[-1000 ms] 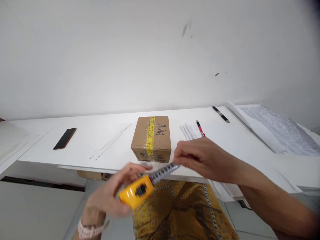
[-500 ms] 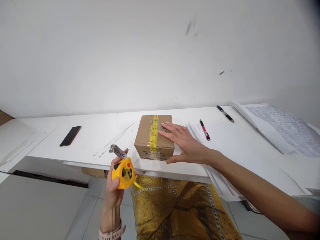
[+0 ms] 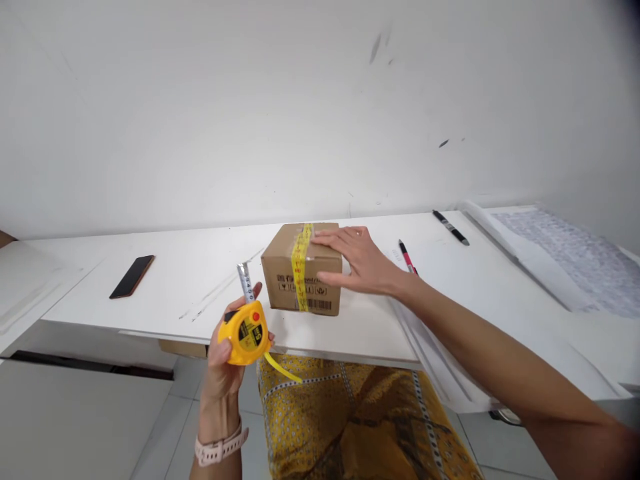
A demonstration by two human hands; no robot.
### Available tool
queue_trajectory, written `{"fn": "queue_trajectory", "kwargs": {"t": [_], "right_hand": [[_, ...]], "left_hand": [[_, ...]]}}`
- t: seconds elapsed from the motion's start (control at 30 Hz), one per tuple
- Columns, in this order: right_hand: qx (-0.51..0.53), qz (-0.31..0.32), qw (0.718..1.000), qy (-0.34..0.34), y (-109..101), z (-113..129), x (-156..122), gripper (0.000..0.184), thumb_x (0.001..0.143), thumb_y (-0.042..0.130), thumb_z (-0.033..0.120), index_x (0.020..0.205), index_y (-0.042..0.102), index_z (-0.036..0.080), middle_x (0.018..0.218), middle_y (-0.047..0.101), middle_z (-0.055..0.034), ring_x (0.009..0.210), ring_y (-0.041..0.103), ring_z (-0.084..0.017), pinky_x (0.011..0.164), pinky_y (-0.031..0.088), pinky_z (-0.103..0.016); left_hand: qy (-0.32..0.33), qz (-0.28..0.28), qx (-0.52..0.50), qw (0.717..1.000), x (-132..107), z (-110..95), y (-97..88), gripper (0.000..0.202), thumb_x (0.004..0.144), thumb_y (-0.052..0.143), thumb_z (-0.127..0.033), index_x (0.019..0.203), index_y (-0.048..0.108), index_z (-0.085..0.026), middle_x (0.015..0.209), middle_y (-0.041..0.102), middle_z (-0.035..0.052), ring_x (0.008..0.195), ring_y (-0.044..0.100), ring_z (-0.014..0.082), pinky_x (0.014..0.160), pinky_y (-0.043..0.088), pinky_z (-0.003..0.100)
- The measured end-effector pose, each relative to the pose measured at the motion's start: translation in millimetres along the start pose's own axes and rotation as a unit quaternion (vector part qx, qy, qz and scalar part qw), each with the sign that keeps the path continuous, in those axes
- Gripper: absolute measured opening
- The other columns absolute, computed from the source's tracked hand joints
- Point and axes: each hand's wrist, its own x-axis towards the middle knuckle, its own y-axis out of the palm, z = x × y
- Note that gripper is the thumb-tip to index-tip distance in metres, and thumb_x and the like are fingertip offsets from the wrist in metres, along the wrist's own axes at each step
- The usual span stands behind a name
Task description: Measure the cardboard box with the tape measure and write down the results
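My left hand (image 3: 225,353) is closed round a yellow tape measure (image 3: 246,333), held at the desk's front edge. A short length of its metal blade (image 3: 245,280) sticks up, tip pointing away from me, left of the cardboard box (image 3: 277,267). A yellow strap hangs from the tape measure's case. The box has yellow printed tape (image 3: 300,263) over its top and front, and printed marks on its front face. My right hand (image 3: 363,260) grips the box at its right side, fingers over the top and thumb on the front. The box's underside is hidden.
On the white desk (image 3: 210,253), a black phone (image 3: 133,277) lies at left. Papers (image 3: 475,300) cover the right side, with a red and black pen (image 3: 407,257) and a black pen (image 3: 451,228) there. A white wall (image 3: 250,120) stands behind.
The box has tipped under my right hand, so more of its front face shows. The tape measure's blade has swung from pointing left to pointing upward, away from me.
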Motion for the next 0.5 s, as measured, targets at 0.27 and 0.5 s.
{"fn": "queue_trajectory", "kwargs": {"t": [0.27, 0.5], "right_hand": [[0.111, -0.025, 0.993, 0.044, -6.3, -13.6, 27.6, 0.043, 0.084, 0.059, 0.041, 0.125, 0.054, 0.027, 0.127, 0.065, -0.0073, 0.111, 0.06, -0.028, 0.093, 0.048, -0.048], [0.035, 0.006, 0.999, -0.023, -15.2, -10.1, 33.6, 0.054, 0.092, 0.047, 0.029, 0.145, 0.042, 0.035, 0.124, 0.064, -0.0044, 0.102, 0.062, -0.022, 0.088, 0.052, -0.041]], "left_hand": [[-0.025, 0.082, -0.008, 0.996, 49.5, -12.6, 61.0, 0.057, 0.066, 0.078, -0.043, 0.114, 0.064, -0.017, 0.134, 0.059, 0.0159, 0.072, 0.069, 0.0209, 0.064, 0.062, 0.038], [-0.06, 0.073, -0.027, 0.995, 64.0, 2.1, 76.8, 0.053, 0.068, 0.077, -0.043, 0.11, 0.062, -0.015, 0.12, 0.066, 0.0137, 0.067, 0.068, 0.0192, 0.061, 0.061, 0.038]]}}
